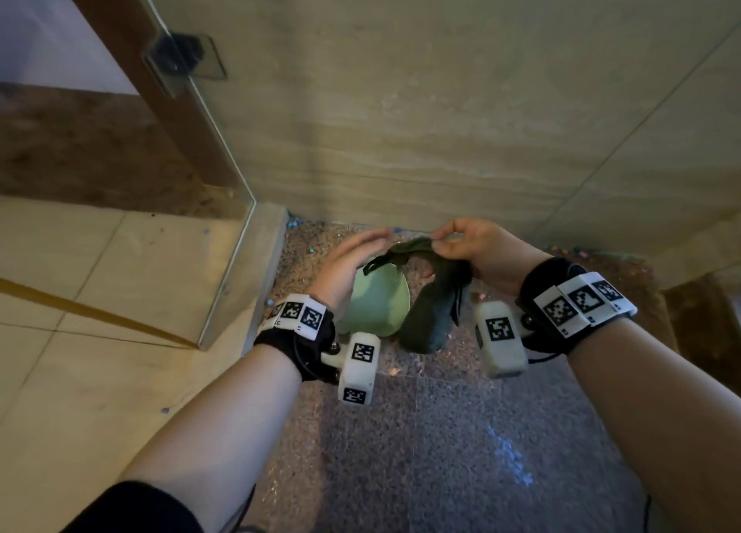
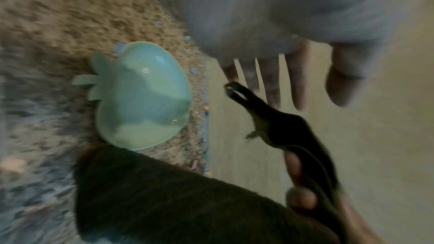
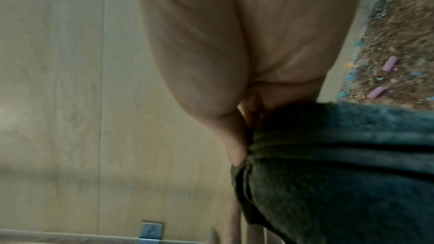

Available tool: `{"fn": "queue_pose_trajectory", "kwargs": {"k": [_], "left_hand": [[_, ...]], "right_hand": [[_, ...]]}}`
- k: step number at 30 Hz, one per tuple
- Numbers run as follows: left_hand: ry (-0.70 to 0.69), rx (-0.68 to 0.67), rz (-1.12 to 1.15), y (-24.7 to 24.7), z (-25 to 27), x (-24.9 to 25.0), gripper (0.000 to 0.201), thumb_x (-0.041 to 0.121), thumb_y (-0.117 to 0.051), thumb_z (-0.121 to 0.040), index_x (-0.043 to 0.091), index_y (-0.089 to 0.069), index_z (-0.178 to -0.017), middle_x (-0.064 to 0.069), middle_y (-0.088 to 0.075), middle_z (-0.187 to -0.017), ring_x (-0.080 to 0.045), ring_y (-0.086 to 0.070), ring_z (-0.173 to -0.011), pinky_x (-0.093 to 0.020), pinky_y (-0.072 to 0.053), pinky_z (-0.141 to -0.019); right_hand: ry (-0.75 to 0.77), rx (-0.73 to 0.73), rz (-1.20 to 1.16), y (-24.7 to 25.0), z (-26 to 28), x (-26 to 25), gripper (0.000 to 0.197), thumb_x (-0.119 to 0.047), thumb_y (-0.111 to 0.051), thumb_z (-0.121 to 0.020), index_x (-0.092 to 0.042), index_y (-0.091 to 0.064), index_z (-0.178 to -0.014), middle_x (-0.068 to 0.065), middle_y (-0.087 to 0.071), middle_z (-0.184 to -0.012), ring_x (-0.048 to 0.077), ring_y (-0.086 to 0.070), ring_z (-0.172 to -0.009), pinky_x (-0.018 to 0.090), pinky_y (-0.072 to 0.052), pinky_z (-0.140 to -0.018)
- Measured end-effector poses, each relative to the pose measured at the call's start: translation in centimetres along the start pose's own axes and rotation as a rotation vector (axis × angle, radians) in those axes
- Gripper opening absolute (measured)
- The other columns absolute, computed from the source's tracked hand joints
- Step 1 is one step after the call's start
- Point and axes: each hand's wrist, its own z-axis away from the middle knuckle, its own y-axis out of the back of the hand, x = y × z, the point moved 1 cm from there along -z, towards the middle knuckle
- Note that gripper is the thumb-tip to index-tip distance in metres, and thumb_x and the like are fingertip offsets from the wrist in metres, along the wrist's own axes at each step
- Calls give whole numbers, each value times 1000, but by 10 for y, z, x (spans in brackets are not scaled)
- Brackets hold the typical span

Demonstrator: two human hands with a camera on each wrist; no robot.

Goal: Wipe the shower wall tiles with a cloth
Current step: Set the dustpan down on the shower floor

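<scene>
Forearms: two bare forearms reach in from 7 and 5 o'clock of the head view, each wearing a black wrist strap with white blocks printed in black-and-white square markers.
Glass panel: a clear glass shower screen (image 1: 192, 163) with a metal clamp bracket (image 1: 182, 61) stands at 10 o'clock, its lower corner meeting a pale stone kerb.
Left hand: the left hand (image 1: 347, 264) hovers just above the bowl, fingers straight and loosely spread, holding nothing; its fingertips are near the cloth's loop, and contact cannot be told.
Bowl: a pale green plastic bowl shaped like a strawberry with a leafy tab (image 1: 377, 304) (image 2: 145, 97) sits on the speckled brown-grey stone floor (image 1: 441, 432), just left of the cloth.
Cloth: a dark green terry cloth with a small hanging loop (image 1: 433, 300) (image 2: 288, 127) (image 3: 340, 173) hangs bunched at centre, its lower end near the floor.
Right hand: the right hand (image 1: 477, 248) (image 3: 234, 62) pinches the cloth's top edge between thumb and curled fingers.
Wall: beige veined shower wall tiles (image 1: 441, 111) (image 3: 58, 99) fill 12 o'clock, beyond both hands.
Litter: small pastel scraps (image 3: 378, 91) lie along the wall's foot.
</scene>
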Motion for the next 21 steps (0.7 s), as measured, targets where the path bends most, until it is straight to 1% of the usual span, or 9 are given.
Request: {"fn": "queue_pose_trajectory", "kwargs": {"k": [2,3,6,9,12,15,16,19,21], "left_hand": [[-60,-159,20,-8,4,15,20,15,-68,-79,20,-74,-98,-3,-73,-101,-18,-67,-99,-29,-51,-91],[-88,-186,-38,-11,5,19,20,11,-68,-80,17,-73,-98,-3,-74,-97,-16,-68,-95,-27,-53,-89],[-146,-203,-193,-14,4,25,18,2,-68,-84,14,-69,-97,1,-73,-87,-10,-67,-82,-22,-54,-79],[-164,-253,-332,-17,3,25,25,2,-71,-81,16,-65,-101,0,-67,-93,-11,-63,-87,-25,-52,-86],[-205,-217,-434,-20,2,27,16,6,-69,-85,21,-67,-90,7,-68,-85,-3,-63,-81,-24,-49,-86],[-209,-199,-485,-24,1,31,9,17,-61,-93,22,-65,-87,11,-65,-78,2,-60,-71,-16,-47,-72],[-194,-208,-500,-27,2,32,11,21,-57,-96,21,-63,-86,10,-63,-77,0,-59,-70,-18,-46,-69],[-189,-254,-510,-42,6,33,20,26,-49,-100,18,-57,-83,3,-58,-78,-11,-53,-75,-29,-42,-72],[-204,-241,-440,-52,10,36,23,23,-47,-101,17,-54,-80,7,-56,-70,-7,-51,-68,-25,-41,-65]], "right_hand": [[35,5,-22,-2,-2,-4,12,8,-46,-93,-3,-50,-89,14,-64,-64,15,-63,-49,21,-51,-47],[45,8,-17,-3,-3,-4,12,7,-46,-93,-3,-51,-88,13,-63,-64,14,-63,-48,20,-50,-47],[62,18,-10,-4,-3,-4,13,7,-46,-93,-2,-53,-86,10,-62,-66,11,-62,-50,19,-51,-50],[72,38,-36,1,-1,-3,14,6,-46,-93,-2,-55,-86,8,-64,-69,11,-64,-54,20,-53,-53],[42,55,-63,8,3,-5,12,2,-48,-93,-4,-58,-90,9,-64,-76,13,-65,-58,22,-55,-57],[6,25,145,15,7,-8,5,-10,-59,-90,-11,-62,-93,6,-63,-82,13,-62,-65,24,-52,-63],[-13,-11,248,16,8,-8,6,-15,-65,-86,-14,-64,-92,4,-64,-82,13,-62,-68,25,-51,-66],[-56,-143,454,12,9,-9,15,-23,-75,-73,-17,-70,-86,2,-70,-82,13,-64,-76,28,-52,-75],[-34,-173,472,9,11,-11,4,-19,-72,-77,-19,-73,-73,0,-70,-73,10,-64,-68,23,-52,-70]]}}
